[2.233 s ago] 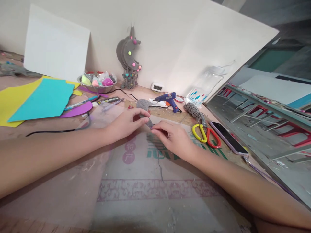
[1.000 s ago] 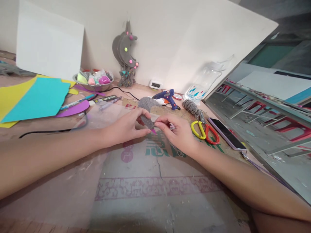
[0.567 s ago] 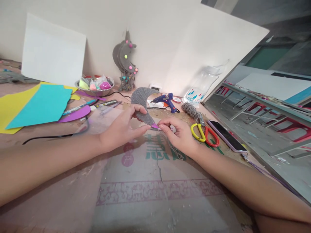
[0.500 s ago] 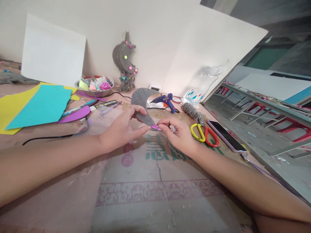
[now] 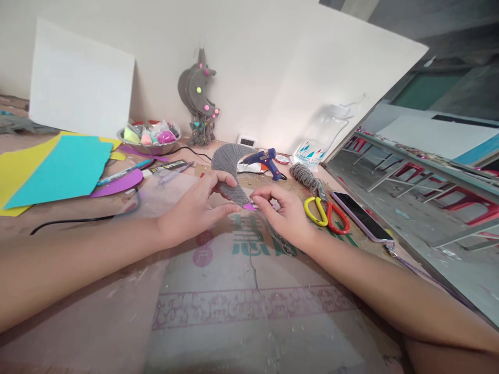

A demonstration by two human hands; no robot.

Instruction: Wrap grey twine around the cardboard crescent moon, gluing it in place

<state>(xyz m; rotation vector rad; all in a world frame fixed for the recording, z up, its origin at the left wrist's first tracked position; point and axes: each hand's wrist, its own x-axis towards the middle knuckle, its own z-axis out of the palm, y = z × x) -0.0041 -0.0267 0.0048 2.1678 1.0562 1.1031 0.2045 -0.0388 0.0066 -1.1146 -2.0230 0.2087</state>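
A crescent moon cutout (image 5: 228,158), wound in grey yarn, is held up over the table in my left hand (image 5: 198,205). Thumb and fingers of that hand grip its lower curve. A small purple tip of the cutout shows bare of yarn at the lower end. Beside this tip, my right hand (image 5: 283,210) pinches the grey yarn (image 5: 278,240) between thumb and forefinger. Loose yarn trails below the right hand onto the clear plastic sheet. Behind the right hand lies a ball of grey yarn (image 5: 304,177).
A blue glue gun (image 5: 267,158) lies behind the crescent. To the right are scissors (image 5: 328,215) and a phone (image 5: 362,217). A glass jar (image 5: 322,137) stands at the back. Coloured sheets (image 5: 58,169) and a bowl (image 5: 150,148) of clay packets sit left. A finished moon ornament (image 5: 198,96) hangs behind.
The right fingers have shifted slightly at the crescent's tip, and the crescent has tilted a little. The whole view has moved slightly; both hands keep their grip.
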